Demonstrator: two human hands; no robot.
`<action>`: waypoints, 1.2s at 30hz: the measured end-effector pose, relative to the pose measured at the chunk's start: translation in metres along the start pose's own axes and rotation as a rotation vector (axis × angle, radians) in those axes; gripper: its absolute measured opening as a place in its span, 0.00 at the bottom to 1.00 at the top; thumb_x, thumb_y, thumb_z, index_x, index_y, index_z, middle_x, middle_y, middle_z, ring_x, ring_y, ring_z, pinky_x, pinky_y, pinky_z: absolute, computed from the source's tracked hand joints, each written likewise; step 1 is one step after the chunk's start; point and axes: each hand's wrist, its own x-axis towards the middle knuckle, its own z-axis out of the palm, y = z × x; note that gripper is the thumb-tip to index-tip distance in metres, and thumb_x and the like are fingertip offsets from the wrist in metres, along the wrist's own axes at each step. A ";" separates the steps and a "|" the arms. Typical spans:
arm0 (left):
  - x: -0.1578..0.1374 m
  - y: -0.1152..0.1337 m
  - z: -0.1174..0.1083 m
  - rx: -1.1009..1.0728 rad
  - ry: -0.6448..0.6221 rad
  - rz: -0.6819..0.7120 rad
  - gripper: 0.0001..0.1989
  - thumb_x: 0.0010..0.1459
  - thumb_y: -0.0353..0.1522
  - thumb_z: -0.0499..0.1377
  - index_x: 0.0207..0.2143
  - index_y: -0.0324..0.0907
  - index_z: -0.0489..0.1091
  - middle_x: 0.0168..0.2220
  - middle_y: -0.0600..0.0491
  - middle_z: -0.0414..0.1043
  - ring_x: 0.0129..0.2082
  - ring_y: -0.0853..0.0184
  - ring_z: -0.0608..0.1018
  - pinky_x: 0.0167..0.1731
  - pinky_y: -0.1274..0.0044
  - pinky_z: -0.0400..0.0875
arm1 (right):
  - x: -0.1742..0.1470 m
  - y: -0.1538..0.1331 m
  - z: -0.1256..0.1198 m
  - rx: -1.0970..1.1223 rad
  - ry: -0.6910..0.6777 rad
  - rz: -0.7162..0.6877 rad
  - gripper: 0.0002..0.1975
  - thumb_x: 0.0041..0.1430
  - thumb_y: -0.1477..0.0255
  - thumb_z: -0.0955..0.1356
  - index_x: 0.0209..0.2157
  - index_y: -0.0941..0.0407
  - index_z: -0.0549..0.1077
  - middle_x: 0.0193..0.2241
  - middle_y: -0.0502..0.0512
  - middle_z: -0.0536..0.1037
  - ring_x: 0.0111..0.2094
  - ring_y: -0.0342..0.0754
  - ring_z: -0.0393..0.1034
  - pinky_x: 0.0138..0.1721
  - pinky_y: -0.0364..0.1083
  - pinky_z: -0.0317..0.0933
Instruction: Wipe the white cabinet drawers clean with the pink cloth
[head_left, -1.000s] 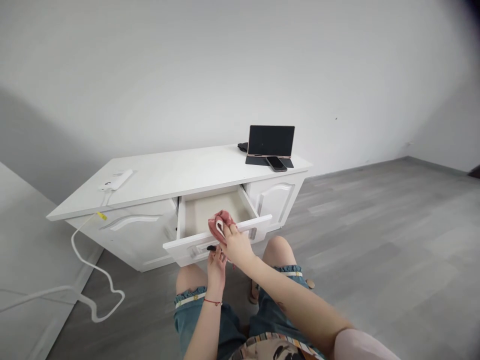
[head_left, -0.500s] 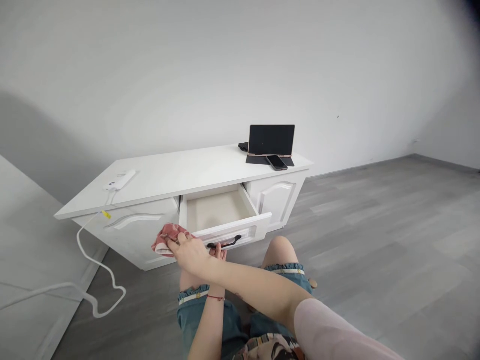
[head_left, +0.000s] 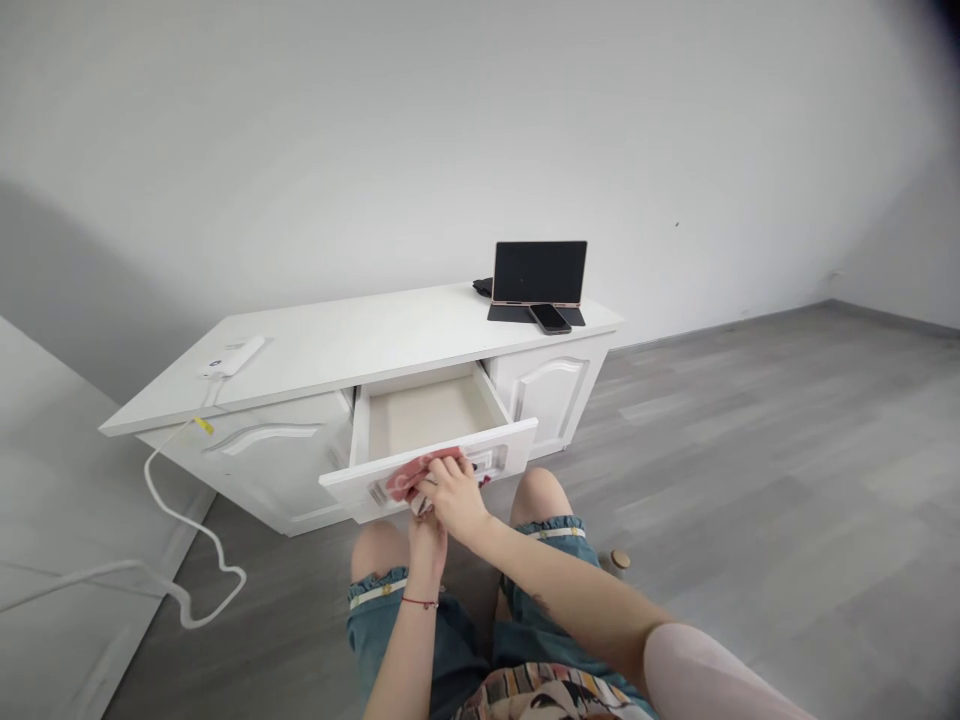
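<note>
A white drawer (head_left: pixel 517 434) is pulled out of a white cabinet (head_left: pixel 360 340), and its inside looks bare. My right hand (head_left: pixel 456 500) presses a red patterned cloth (head_left: pixel 409 477) with white parts flat against the drawer's front panel, over the handle area. Below it, my left hand (head_left: pixel 427 540), with a red string at the wrist, reaches up to the left end of the black drawer handle. Its fingers are curled there, partly covered by the cloth and my right hand. Most of the handle is hidden.
On the cabinet top stand a tablet (head_left: pixel 540 272) with a phone (head_left: pixel 550 319) before it, a black item (head_left: pixel 483 287) behind, and a white power strip (head_left: pixel 236 358) at left. Its white cable (head_left: pixel 217 545) hangs toward the floor. My knees are close under the drawer.
My right hand has moved the cloth rightward from the drawer front's left end to the handle area. My left hand stays low at the handle. The view has shifted slightly.
</note>
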 end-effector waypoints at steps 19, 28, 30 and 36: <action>0.008 -0.012 -0.008 -0.367 -0.036 -0.156 0.15 0.39 0.35 0.73 0.23 0.42 0.69 0.30 0.56 0.79 0.38 0.70 0.79 0.48 0.75 0.67 | -0.091 0.117 0.049 0.259 0.387 0.663 0.20 0.39 0.87 0.59 0.30 0.56 0.75 0.40 0.58 0.63 0.44 0.52 0.56 0.44 0.51 0.55; 0.002 -0.010 -0.004 -0.390 0.030 -0.176 0.10 0.47 0.31 0.69 0.25 0.42 0.70 0.30 0.56 0.77 0.38 0.71 0.79 0.50 0.73 0.68 | -0.077 0.059 0.120 0.881 0.557 0.923 0.22 0.43 0.78 0.61 0.42 0.56 0.71 0.41 0.58 0.63 0.42 0.51 0.65 0.44 0.51 0.63; 0.000 -0.006 -0.002 -0.395 0.027 -0.211 0.08 0.49 0.29 0.68 0.24 0.42 0.70 0.32 0.54 0.78 0.39 0.70 0.79 0.50 0.72 0.68 | -0.069 0.046 0.126 0.914 0.585 0.956 0.17 0.47 0.74 0.63 0.41 0.56 0.69 0.42 0.59 0.65 0.46 0.53 0.64 0.50 0.54 0.61; -0.015 0.005 -0.022 -0.259 0.170 -0.089 0.07 0.48 0.26 0.65 0.33 0.41 0.74 0.39 0.49 0.77 0.43 0.66 0.78 0.51 0.70 0.69 | -0.039 0.003 0.126 1.446 0.545 1.139 0.24 0.45 0.68 0.70 0.45 0.55 0.64 0.44 0.58 0.73 0.45 0.51 0.68 0.50 0.51 0.61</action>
